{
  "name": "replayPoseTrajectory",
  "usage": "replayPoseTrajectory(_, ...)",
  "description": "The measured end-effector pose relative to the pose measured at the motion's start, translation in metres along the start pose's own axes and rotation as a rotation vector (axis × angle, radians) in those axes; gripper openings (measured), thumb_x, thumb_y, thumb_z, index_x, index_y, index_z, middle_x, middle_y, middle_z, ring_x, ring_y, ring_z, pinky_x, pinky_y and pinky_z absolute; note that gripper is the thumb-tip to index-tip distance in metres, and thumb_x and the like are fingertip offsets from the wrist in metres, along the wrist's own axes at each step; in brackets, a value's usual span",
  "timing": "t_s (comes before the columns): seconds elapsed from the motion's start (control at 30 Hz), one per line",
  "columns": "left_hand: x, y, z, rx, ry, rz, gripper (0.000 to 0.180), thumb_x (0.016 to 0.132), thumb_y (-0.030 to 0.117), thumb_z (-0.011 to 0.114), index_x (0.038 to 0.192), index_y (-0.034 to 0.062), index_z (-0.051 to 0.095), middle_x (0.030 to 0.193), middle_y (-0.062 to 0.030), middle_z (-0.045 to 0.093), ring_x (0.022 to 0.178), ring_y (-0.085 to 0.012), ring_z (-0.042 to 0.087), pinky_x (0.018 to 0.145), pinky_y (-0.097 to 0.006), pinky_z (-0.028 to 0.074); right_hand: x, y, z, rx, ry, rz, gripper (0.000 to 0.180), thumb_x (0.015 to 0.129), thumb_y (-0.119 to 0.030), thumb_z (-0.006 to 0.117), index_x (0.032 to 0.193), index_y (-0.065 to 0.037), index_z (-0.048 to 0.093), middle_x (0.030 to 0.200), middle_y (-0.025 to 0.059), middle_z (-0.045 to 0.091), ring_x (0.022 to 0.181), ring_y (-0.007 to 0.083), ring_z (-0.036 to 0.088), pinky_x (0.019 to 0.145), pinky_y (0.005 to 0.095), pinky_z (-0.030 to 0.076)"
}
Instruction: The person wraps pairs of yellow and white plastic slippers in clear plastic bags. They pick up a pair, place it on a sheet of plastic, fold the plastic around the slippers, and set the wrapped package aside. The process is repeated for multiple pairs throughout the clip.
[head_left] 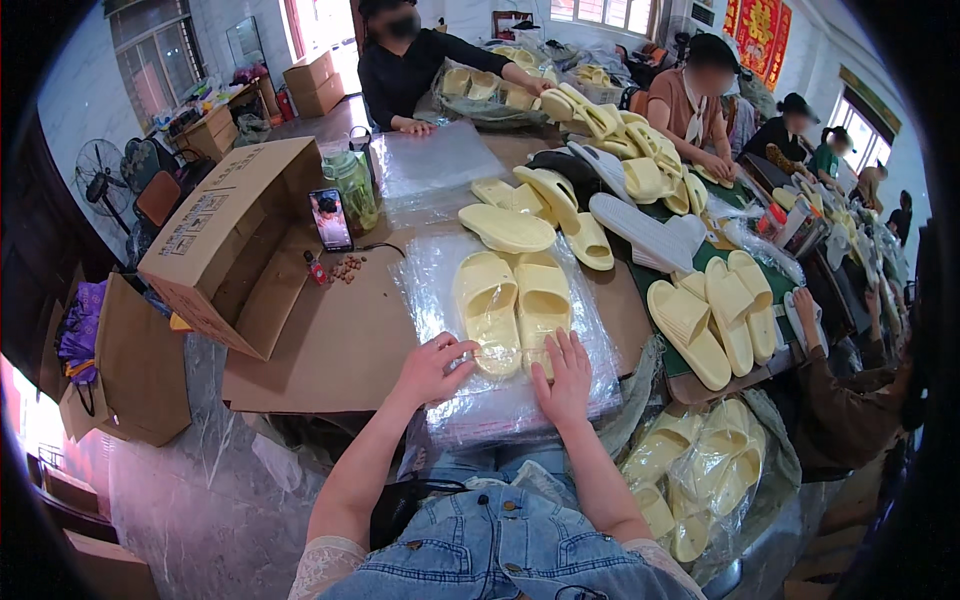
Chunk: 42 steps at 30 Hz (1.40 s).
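Note:
A pair of pale yellow slide slippers [488, 292] lies side by side in a clear plastic bag [520, 352], on top of a stack of clear bags [450, 415]. My left hand [438, 370] is at the heel end, with its thumb and curled fingers closed on the bag's left edge. On the right side of the heels, my right hand [566, 380] lies on the plastic with fingers stretched and apart. Just beyond the bagged pair rests a loose yellow slipper [507, 228].
An open cardboard box [235, 235], a propped phone [330, 220] and a green-filled jar [350, 185] stand left. Yellow slippers [690, 330] and a white slipper [645, 230] lie right. Bagged slippers [715, 470] sit below the table's right side. Across the table, co-workers handle slippers.

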<state>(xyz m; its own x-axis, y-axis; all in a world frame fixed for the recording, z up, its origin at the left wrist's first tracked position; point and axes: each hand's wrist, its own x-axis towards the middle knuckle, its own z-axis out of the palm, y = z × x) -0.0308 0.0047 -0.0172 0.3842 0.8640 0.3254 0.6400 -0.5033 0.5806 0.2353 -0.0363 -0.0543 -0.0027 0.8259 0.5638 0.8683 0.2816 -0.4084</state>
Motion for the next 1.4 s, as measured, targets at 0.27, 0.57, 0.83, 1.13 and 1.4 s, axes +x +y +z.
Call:
replayPoseTrajectory(0.27, -0.001, -0.006, 0.003, 0.022, 0.032, 0.052, 0.029, 0.090, 0.031, 0.069, 0.118, 0.0233, 0.071, 0.095, -0.0059, 0.065, 0.080, -0.0268, 0.067, 0.071, -0.040, 0.056, -0.001, 0.000, -0.001, 0.007, -0.011, 0.006, 0.053, 0.093, -0.034, 0.064, 0.136, -0.003, 0.059, 0.149, 0.0176, 0.050, 0.142, 0.0405, 0.040, 0.118, 0.0516, 0.029)
replayPoseTrajectory(0.57, 0.003, -0.010, 0.003, 0.155, 0.182, 0.220, 0.035, 0.080, 0.022, 0.075, 0.115, 0.0197, 0.073, 0.111, -0.0098, 0.065, 0.106, -0.0310, 0.061, 0.093, -0.044, 0.050, 0.010, -0.006, -0.001, -0.043, 0.031, -0.013, 0.049, 0.091, -0.035, 0.067, 0.125, 0.000, 0.065, 0.137, 0.0197, 0.057, 0.135, 0.0396, 0.046, 0.115, 0.0532, 0.032)
replayPoseTrajectory(0.83, 0.006, -0.016, 0.006, 0.072, 0.150, 0.260, 0.039, 0.078, 0.020, 0.076, 0.116, 0.0157, 0.071, 0.130, -0.0117, 0.063, 0.116, -0.0333, 0.060, 0.101, -0.046, 0.048, 0.087, -0.030, 0.023, 0.029, -0.068, 0.161, 0.045, 0.089, -0.041, 0.071, 0.108, 0.000, 0.067, 0.105, 0.0181, 0.064, 0.102, 0.0348, 0.064, 0.086, 0.0443, 0.054)
replayPoseTrajectory(1.13, 0.009, -0.005, 0.008, 0.024, 0.092, 0.138, 0.038, 0.079, 0.020, 0.074, 0.117, 0.0159, 0.071, 0.134, -0.0117, 0.062, 0.117, -0.0347, 0.061, 0.099, -0.047, 0.050, 0.108, -0.024, 0.061, 0.131, -0.170, 0.374, 0.030, 0.095, -0.028, 0.061, 0.103, 0.001, 0.064, 0.100, 0.0250, 0.068, 0.091, 0.0407, 0.067, 0.080, 0.0483, 0.055)
replayPoseTrajectory(1.4, 0.007, -0.024, 0.007, 0.120, 0.161, 0.210, 0.061, 0.081, 0.016, 0.073, 0.139, 0.0051, 0.055, 0.148, -0.0187, 0.047, 0.128, -0.0366, 0.053, 0.100, -0.047, 0.049, 0.107, -0.015, 0.072, 0.030, -0.029, 0.210, 0.018, 0.086, -0.019, 0.061, 0.089, -0.001, 0.062, 0.080, 0.0166, 0.069, 0.074, 0.0357, 0.069, 0.069, 0.0469, 0.056)
